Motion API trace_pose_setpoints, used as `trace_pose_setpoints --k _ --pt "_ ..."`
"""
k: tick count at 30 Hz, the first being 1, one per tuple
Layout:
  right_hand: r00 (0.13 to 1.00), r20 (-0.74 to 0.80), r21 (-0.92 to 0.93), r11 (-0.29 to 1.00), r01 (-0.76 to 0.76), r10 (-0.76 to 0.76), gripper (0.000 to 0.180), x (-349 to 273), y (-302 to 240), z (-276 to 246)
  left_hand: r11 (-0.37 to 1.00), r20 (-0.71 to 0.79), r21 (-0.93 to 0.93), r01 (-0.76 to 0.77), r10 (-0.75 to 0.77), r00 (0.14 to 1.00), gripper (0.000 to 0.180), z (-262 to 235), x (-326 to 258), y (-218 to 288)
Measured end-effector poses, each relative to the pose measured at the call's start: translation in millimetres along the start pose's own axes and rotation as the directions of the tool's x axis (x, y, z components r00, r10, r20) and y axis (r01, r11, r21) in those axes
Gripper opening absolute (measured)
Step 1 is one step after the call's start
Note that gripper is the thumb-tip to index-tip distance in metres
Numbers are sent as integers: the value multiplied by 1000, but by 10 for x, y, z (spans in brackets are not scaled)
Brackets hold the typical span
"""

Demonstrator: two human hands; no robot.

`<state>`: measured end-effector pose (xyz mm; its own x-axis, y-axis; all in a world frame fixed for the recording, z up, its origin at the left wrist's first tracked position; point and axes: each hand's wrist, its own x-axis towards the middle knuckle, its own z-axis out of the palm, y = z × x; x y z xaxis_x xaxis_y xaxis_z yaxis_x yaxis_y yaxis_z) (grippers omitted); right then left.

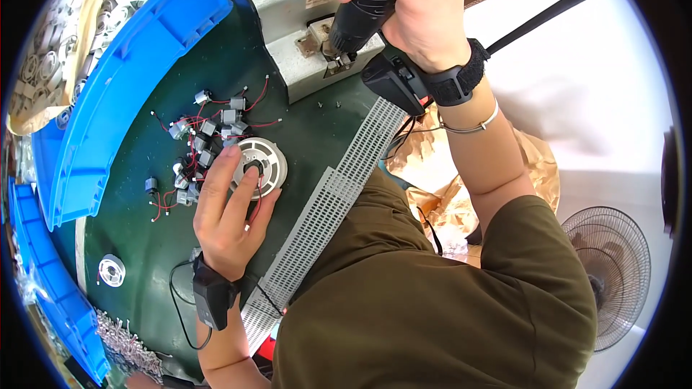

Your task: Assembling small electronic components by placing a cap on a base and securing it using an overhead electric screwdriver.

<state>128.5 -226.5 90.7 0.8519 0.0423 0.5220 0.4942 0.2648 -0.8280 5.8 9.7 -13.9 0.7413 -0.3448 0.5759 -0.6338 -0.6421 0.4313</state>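
White plastic forms the round disc (274, 161) that lies on the dark green counter (303, 133). The person's left hand (232, 225) is closed lightly on it, fingers across its left side and thumb at its lower right edge. Something dark sits at its hub, partly hidden by the fingers, and a red wire ending in a white plug (247, 227) runs beneath the hand.

Well apart from it, the right hand (427, 14) is clamped around a black power driver (360, 16). The driver's nose points down to about 7 o'clock, at the slotted front of a grey metal box (294, 65); whether the tip touches cannot be told.

Seen from the disc, small motors (207, 128) with red leads lie heaped just beside it at 10 o'clock. Two loose screws (338, 105) lie between 1 and 2 o'clock, near the box. At 4 o'clock a pale perforated strip (339, 184) slants along the counter's edge. A smaller white wheel (112, 271) lies at 8 o'clock, and a large blue bin (119, 75) stands at 10 o'clock, beyond the motors.
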Motion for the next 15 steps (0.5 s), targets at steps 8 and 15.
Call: trace_pose_setpoints --k 8,15 --pt "951 150 -17 961 277 -271 34 35 27 -24 1000 -17 -14 -3 3 1000 39 2 -5 -4" --pt "984 74 84 985 153 -160 34 16 53 -8 1000 -15 -5 -20 20 1000 39 14 -4 -8"
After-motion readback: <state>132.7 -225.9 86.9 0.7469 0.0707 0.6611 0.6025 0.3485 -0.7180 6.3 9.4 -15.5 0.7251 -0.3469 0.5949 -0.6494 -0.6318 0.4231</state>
